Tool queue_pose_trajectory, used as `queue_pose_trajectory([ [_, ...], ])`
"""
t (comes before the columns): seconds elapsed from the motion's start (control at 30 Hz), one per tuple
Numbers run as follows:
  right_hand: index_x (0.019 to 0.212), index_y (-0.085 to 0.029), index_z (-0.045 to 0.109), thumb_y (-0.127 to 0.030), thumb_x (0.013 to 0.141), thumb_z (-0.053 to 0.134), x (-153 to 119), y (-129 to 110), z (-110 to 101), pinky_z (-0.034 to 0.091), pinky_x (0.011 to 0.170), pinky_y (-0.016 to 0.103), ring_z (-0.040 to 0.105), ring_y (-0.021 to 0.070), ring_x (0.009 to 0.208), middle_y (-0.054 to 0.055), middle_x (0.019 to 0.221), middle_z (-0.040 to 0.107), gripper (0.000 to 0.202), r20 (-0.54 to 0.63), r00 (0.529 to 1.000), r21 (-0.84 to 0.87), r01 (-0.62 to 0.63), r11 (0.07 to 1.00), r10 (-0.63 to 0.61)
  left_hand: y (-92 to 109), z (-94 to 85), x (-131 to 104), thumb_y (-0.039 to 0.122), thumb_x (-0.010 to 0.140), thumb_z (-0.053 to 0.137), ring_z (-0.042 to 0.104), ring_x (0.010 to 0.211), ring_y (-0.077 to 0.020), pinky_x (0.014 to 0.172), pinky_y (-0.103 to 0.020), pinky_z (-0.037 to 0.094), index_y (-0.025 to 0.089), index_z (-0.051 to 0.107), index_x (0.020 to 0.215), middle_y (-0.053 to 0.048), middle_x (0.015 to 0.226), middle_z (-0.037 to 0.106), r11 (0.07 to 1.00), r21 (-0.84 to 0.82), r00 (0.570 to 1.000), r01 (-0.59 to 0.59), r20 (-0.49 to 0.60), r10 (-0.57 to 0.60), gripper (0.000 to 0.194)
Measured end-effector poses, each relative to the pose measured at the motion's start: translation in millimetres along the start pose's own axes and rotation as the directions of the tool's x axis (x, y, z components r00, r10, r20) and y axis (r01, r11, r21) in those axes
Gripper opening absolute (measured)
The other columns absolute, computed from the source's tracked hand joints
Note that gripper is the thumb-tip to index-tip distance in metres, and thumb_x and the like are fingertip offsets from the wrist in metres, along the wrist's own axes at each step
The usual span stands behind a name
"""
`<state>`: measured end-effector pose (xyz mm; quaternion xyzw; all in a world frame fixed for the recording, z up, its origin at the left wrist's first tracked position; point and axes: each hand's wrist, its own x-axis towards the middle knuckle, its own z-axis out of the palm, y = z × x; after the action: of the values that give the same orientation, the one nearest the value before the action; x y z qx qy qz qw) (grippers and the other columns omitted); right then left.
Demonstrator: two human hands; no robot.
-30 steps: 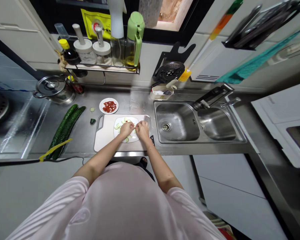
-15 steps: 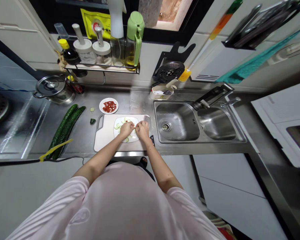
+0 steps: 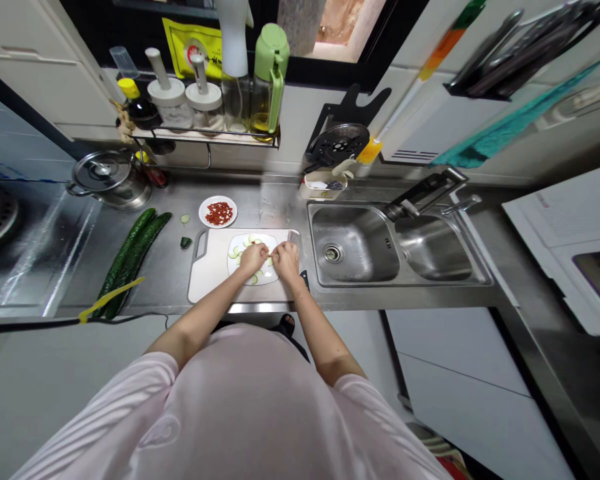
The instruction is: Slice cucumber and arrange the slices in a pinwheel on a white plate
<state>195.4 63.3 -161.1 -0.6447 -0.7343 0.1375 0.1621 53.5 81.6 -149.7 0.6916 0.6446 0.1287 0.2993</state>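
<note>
Stainless-steel counter [image 3: 173, 287] with a two-bowl stainless-steel sink [image 3: 370, 259] set into its right part. Left of the sink lies a white rectangular cutting board [image 3: 207, 280] with a grey handle; further left, two long dark-green cucumbers [image 3: 136, 257] lie side by side. On the board stands a white, rounded-square plate [image 3: 271, 277]. Over it, the bare left hand [image 3: 253, 259] and bare right hand [image 3: 285, 260] nearly meet, fingers curled and fingertips drawn close together; whether either grips a small piece cannot be told. Behind the board, a small round white plate [image 3: 203, 212] bears chopped red pieces [image 3: 219, 213]. A black handle [image 3: 305, 280] shows at the board's right edge, near the right wrist. Thin pale-green slices [image 3: 235, 253] lie spread on the rounded-square plate. Smallest, between cucumbers and board: a dark-green cut end [image 3: 185, 243] and a thin pale disc [image 3: 185, 219].
</note>
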Motion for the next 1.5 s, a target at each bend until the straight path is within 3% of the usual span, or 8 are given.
queue_pose_trajectory([
  [0.3, 0.093, -0.018, 0.063, -0.027, 0.087, 0.048, -5.2, -5.7, -15.8, 0.032, 0.091, 0.036, 0.035, 0.0259, 0.108, 0.01, 0.109, 0.051, 0.018, -0.051, 0.999, 0.017, 0.004, 1.0, -0.003, 1.7, -12.6, -11.0, 0.024, 0.082, 0.051, 0.061, 0.088, -0.0165, 0.079, -0.025, 0.043, 0.022, 0.066, 0.096, -0.003, 0.092, 0.069, 0.997, -0.079, 0.998, 0.007, -0.062, -0.012, 0.02],
  [0.5, 0.09, -0.019, 0.062, -0.029, 0.088, 0.047, -21.2, -16.2, -24.7, 0.032, 0.092, 0.036, 0.037, 0.0254, 0.109, 0.009, 0.108, 0.051, 0.018, -0.114, 0.993, 0.077, 0.017, 0.997, -0.008, -11.0, -24.0, -9.1, 0.028, 0.081, 0.053, 0.06, 0.084, -0.0147, 0.076, -0.022, 0.042, 0.022, 0.066, 0.094, -0.001, 0.088, 0.068, 0.991, -0.132, 0.984, -0.01, -0.177, -0.013, 0.019],
  [0.67, 0.089, -0.019, 0.062, -0.028, 0.087, 0.048, -34.3, -20.7, -27.3, 0.03, 0.094, 0.037, 0.039, 0.0244, 0.106, 0.009, 0.105, 0.053, 0.017, -0.146, 0.989, 0.134, 0.034, 0.99, -0.014, -31.1, -39.4, 4.8, 0.031, 0.081, 0.052, 0.06, 0.079, -0.0133, 0.071, -0.021, 0.041, 0.023, 0.064, 0.095, 0.0, 0.085, 0.068, 0.987, -0.139, 0.96, 0.08, -0.257, -0.114, 0.02],
  [0.9, 0.087, -0.02, 0.061, -0.028, 0.088, 0.048, -42.3, -21.4, -30.4, 0.031, 0.094, 0.037, 0.042, 0.0232, 0.105, 0.008, 0.102, 0.053, 0.016, -0.17, 0.985, 0.164, 0.059, 0.985, -0.031, -63.5, -64.3, 30.6, 0.03, 0.08, 0.051, 0.06, 0.081, -0.0142, 0.074, -0.022, 0.04, 0.024, 0.064, 0.096, 0.0, 0.085, 0.067, 0.963, -0.16, 0.876, 0.219, -0.402, -0.266, 0.021],
  [1.07, 0.085, -0.02, 0.06, -0.029, 0.088, 0.049, -47.3, -21.5, -33.3, 0.033, 0.093, 0.037, 0.043, 0.0236, 0.104, 0.007, 0.101, 0.054, 0.015, -0.186, 0.982, 0.184, 0.049, 0.982, -0.014, -81.5, -80.1, 45.3, 0.028, 0.082, 0.049, 0.059, 0.084, -0.0144, 0.075, -0.022, 0.04, 0.023, 0.063, 0.098, -0.001, 0.088, 0.067, 0.936, -0.182, 0.823, 0.301, -0.446, -0.351, 0.022],
  [1.37, 0.084, -0.022, 0.061, -0.029, 0.088, 0.049, -67.9, -41.3, -34.5, 0.035, 0.093, 0.037, 0.044, 0.0231, 0.104, 0.007, 0.1, 0.054, 0.015, -0.135, 0.989, 0.255, 0.089, 0.963, -0.055, -95.2, -93.0, 69.4, 0.025, 0.08, 0.052, 0.059, 0.086, -0.0205, 0.073, -0.028, 0.041, 0.024, 0.067, 0.093, -0.006, 0.094, 0.068, 0.921, -0.11, 0.81, 0.374, -0.444, -0.383, 0.02],
  [1.5, 0.086, -0.022, 0.062, -0.029, 0.089, 0.049, -74.6, -50.3, -31.7, 0.037, 0.092, 0.038, 0.044, 0.0236, 0.104, 0.007, 0.1, 0.054, 0.015, -0.099, 0.991, 0.29, 0.119, 0.95, -0.094, -95.6, -94.2, 79.6, 0.027, 0.08, 0.052, 0.059, 0.09, -0.0225, 0.075, -0.03, 0.043, 0.022, 0.068, 0.094, -0.009, 0.1, 0.067, 0.928, -0.037, 0.837, 0.37, -0.421, -0.351, 0.021],
])
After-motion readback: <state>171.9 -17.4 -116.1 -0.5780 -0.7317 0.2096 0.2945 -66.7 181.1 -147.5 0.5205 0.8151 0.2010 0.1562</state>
